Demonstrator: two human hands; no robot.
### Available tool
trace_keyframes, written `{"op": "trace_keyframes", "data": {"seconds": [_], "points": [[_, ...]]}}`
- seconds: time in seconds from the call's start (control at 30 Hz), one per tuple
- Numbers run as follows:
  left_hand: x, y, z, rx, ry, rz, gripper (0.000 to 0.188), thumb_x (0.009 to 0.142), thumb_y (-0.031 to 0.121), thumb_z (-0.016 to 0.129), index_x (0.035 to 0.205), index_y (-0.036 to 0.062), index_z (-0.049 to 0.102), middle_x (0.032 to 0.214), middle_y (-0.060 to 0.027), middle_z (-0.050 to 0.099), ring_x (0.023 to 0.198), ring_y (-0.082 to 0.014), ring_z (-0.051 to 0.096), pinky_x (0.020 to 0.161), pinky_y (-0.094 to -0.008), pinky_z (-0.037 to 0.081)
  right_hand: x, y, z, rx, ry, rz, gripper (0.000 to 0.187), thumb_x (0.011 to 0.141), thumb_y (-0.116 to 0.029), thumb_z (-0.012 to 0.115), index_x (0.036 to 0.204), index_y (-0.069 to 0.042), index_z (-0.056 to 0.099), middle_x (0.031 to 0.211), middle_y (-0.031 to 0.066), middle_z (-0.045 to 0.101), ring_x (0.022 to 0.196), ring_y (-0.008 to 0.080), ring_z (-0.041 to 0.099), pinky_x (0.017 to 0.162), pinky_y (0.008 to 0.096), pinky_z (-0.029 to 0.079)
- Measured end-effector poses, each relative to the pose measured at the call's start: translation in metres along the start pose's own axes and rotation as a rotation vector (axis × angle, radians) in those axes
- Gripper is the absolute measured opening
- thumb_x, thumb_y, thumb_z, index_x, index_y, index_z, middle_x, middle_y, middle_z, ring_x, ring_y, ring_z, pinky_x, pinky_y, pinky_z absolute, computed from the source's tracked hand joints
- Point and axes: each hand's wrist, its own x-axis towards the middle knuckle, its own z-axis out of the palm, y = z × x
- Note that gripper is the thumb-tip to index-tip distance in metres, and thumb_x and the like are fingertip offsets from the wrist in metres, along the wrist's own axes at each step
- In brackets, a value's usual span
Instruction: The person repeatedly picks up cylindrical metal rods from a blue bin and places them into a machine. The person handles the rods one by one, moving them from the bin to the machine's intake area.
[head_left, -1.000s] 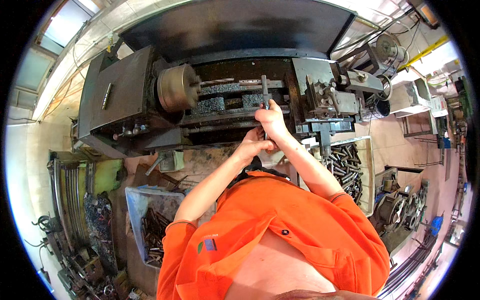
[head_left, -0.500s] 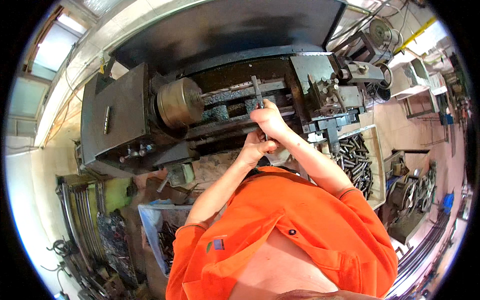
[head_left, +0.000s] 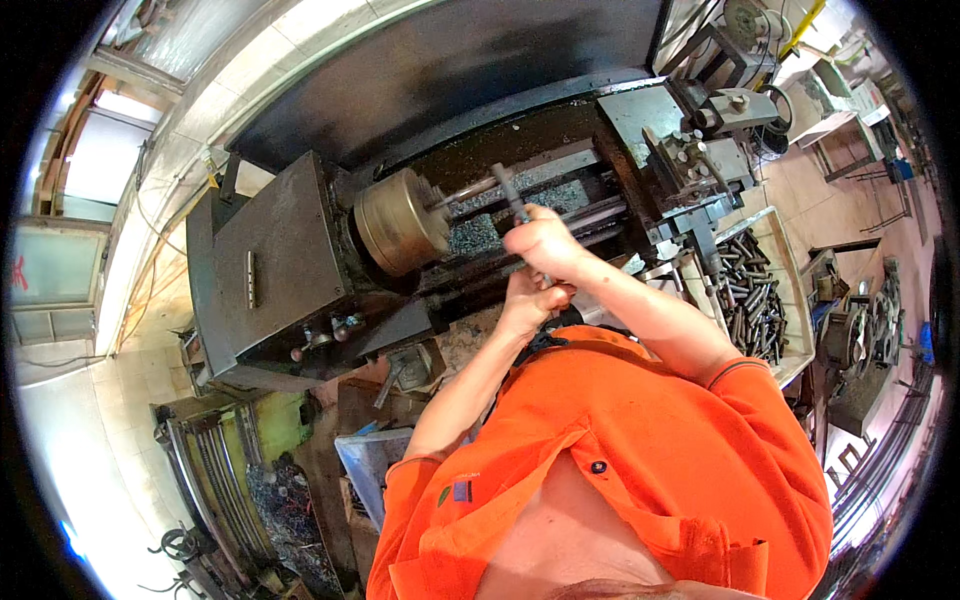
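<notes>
In front of me stands a metal lathe with a round, brass-toned chuck point(head_left: 402, 221). Over the lathe bed, both hands grip one slim grey metal tool point(head_left: 508, 188), long and bar-like; its exact kind is not clear. My right hand point(head_left: 545, 242) is closed around its middle, and the far end sticks out beyond the fingers toward the bed. Closer to my body, my left hand point(head_left: 535, 303) is closed at the near end, just below the right hand. Fingers cover most of the tool. The lathe's carriage with its tool post point(head_left: 690, 160) stands to the right.
Metal chips point(head_left: 475, 235) lie in the bed. A crate of short metal rods point(head_left: 750, 290) stands at the right. The grey headstock point(head_left: 265, 260) is at the left, with control levers point(head_left: 325, 340) below. A dark splash guard point(head_left: 460, 70) rises behind.
The view has shifted, so the lathe sits further right and tilts more. Both hands keep their hold on the tool, whose far end now slants more to the left.
</notes>
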Motion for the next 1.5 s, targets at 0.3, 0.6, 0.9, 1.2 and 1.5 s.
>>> {"op": "trace_keyframes", "data": {"seconds": [0.3,0.6,0.9,1.2,1.5], "points": [[0.0,-0.009,-0.013,-0.07,-0.051,0.05,0.035,0.061,0.009,0.076,0.086,-0.0027,0.055,0.08,-0.0025,0.058,0.068,-0.0108,0.056,0.059,-0.0228,0.046,-0.002,-0.011,0.009,0.099,0.053,0.082,0.016,0.065,-0.008,0.053,0.079,-0.001,0.048,0.062,0.005,0.047,0.06,0.0132,0.044,0.053,0.0302,0.039],[0.011,-0.01,0.004,-0.065,-0.044,0.041,0.021,0.062,0.005,0.07,0.069,0.002,0.051,0.068,-0.0036,0.056,0.059,-0.0117,0.055,0.049,-0.0248,0.044,-0.011,-0.019,-0.016,0.303,0.04,0.334,0.055,0.067,-0.007,0.053,0.117,0.011,0.041,0.057,0.0122,0.052,0.041,0.0198,0.051,0.035,0.0329,0.039],[0.007,-0.009,-0.007,0.062,-0.048,-0.004,0.032,0.062,0.018,0.078,0.079,-0.0009,0.059,0.071,-0.0025,0.059,0.06,-0.0105,0.055,0.05,-0.0229,0.042,-0.01,-0.03,-0.011,0.136,-0.009,0.279,0.024,0.063,-0.015,0.056,0.074,0.006,0.049,0.066,0.0202,0.053,0.068,0.0286,0.059,0.062,0.0377,0.047],[0.001,0.002,-0.005,0.095,0.004,-0.003,0.023,0.06,0.012,0.075,0.073,-0.0004,0.06,0.063,-0.0025,0.057,0.054,-0.0105,0.053,0.048,-0.0229,0.039,0.004,-0.007,0.009,0.137,0.017,0.116,0.022,0.066,-0.007,0.052,0.084,0.002,0.045,0.057,0.005,0.046,0.038,0.0134,0.044,0.032,0.0299,0.033],[0.009,-0.015,-0.004,0.023,-0.014,0.066,0.028,0.06,0.016,0.076,0.075,-0.0013,0.059,0.065,-0.0022,0.058,0.054,-0.0115,0.053,0.048,-0.0245,0.041,0.0,-0.002,-0.006,0.076,0.04,0.156,0.027,0.063,-0.015,0.058,0.078,0.006,0.052,0.068,0.0207,0.055,0.069,0.0282,0.059,0.061,0.0356,0.046]]}}
